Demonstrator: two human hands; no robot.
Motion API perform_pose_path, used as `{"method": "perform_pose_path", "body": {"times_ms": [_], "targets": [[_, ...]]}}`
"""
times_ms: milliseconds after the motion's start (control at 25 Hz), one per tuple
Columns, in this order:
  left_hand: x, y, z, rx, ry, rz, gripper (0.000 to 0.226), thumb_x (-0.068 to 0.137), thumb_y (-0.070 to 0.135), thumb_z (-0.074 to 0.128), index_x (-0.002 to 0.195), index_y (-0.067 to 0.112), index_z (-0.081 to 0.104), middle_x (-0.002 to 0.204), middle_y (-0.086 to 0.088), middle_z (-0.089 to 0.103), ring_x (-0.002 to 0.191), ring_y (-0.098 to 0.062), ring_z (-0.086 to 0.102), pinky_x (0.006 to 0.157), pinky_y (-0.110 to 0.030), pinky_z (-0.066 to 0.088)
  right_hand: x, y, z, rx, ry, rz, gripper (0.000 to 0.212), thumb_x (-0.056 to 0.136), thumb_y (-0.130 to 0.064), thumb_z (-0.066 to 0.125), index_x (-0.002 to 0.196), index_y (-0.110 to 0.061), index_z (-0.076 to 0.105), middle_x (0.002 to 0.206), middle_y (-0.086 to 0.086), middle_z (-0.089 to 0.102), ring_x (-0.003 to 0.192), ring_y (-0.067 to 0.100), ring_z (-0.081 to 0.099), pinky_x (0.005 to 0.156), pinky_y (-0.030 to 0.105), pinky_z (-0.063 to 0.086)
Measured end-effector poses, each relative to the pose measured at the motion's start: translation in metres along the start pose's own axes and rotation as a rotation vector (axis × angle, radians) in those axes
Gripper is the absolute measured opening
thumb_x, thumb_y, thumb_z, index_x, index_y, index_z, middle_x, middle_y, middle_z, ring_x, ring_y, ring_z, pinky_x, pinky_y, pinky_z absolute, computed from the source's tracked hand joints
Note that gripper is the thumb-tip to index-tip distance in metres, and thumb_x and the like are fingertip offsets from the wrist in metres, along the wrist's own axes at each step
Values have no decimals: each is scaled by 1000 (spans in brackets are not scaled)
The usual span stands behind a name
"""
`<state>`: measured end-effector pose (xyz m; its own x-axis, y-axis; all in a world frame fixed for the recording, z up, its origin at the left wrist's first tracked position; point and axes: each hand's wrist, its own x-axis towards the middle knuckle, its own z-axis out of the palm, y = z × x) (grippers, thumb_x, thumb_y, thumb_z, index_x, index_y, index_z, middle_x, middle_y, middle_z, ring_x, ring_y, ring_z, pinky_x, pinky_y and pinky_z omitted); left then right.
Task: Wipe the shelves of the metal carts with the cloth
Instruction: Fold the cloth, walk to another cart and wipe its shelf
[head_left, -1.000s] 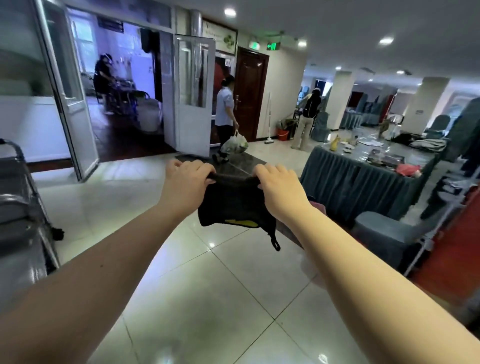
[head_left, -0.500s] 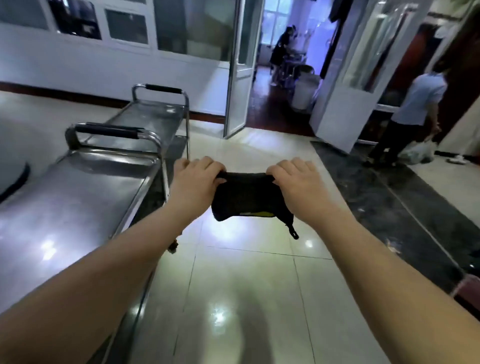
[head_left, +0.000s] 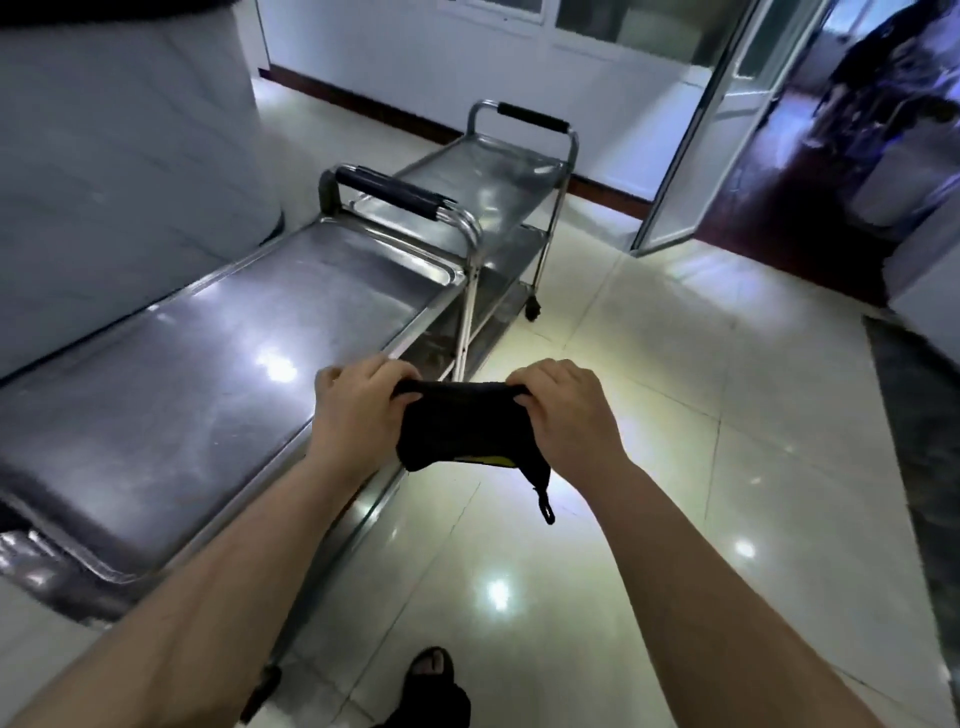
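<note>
The grip is two-handed: left hand and right hand each pinch a top corner of the one cloth, pulled taut between them, probably to square it for wiping. Just left of the grip is the near cart, its shelf untouched. Beyond it stands a second cart, seemingly three-shelved. Two carts in all.

text: none legible | labels: none | signs: none | numbers: none
</note>
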<state>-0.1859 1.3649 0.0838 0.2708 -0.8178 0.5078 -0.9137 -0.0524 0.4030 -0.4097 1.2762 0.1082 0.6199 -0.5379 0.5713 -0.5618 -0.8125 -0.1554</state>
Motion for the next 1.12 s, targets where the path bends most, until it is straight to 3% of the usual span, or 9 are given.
{"method": "perform_pose_path", "body": {"times_ms": [200,400,600,760,880,1000,1120], "targets": [[26,-36,46,17,-53,-195,14,83,13,70,94,22,71,95,1,68,84,-25,63,84,-39,35,40,36,70,-3,-106,12,21,82,-3,64,95,-18,68,88,-3,66,81,25,55,75,28,30],[56,-53,72,60,-48,-345,18,82,13,69,94,26,70,97,4,66,89,-22,62,85,-38,34,79,68,124,163,-187,97,20,84,-8,58,98,-19,69,95,-4,67,90,24,56,78,35,40],[51,-65,107,136,-33,-652,21,84,13,66,101,25,70,105,2,65,101,-26,57,82,-34,26,113,95,188,389,-299,-63,20,80,-4,61,96,-13,70,93,2,67,88,26,58,80,32,40],[28,-45,139,202,40,-952,25,84,10,67,102,27,69,107,4,64,105,-25,56,86,-38,31,119,114,229,515,-467,-190,21,83,-7,57,100,-12,69,96,5,64,88,30,57,79,42,47],[6,-27,178,200,41,-1164,21,86,13,67,102,27,69,108,5,64,104,-23,58,89,-39,32,109,132,262,564,-555,-300,21,82,-1,59,98,-10,70,94,6,64,91,28,54,84,38,45],[-14,-15,213,206,4,-1283,19,87,16,67,102,27,69,106,7,65,102,-20,59,95,-40,31,87,146,288,642,-651,-317,22,82,3,57,96,-8,69,95,8,63,94,25,52,85,33,42],[-25,-15,232,175,31,-1321,20,87,17,66,103,30,69,105,9,64,102,-18,59,98,-47,37,74,155,304,742,-754,-245,23,86,5,54,99,-6,69,99,8,61,95,24,54,82,35,49]]}}
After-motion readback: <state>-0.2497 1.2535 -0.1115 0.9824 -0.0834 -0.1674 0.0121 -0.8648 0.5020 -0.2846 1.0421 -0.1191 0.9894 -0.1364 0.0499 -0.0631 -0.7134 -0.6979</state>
